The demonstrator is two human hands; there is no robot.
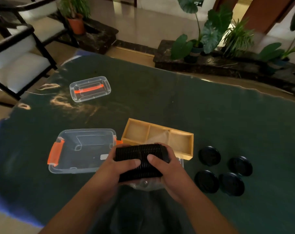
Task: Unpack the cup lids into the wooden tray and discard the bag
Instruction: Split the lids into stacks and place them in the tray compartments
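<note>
Both hands hold a black stack of cup lids (141,162) lying sideways above the near part of the dark green table (160,98). Left hand (117,169) grips the stack's left end, thumb on top, fingers wrapped underneath; right hand (167,169) grips the right end the same way, thumb pressed on the ribs. Clear plastic bag (144,184) bunched under the stack, crumpled between the hands and partly poking out past the right hand; cannot tell how much of the stack is still inside it. Wooden tray (157,138) with three compartments sits just behind the stack, near edge hidden by the hands; something clear and filmy shows over the middle compartment, otherwise no lids visible in it. Four loose black lids (223,169) lie flat on the table right of the tray, in a loose cluster, apart from each other. Clear storage box (81,150) with orange latches sits left of the tray, nearly touching it. Its clear lid with orange handle (90,88) lies further back on the table, well apart.
</note>
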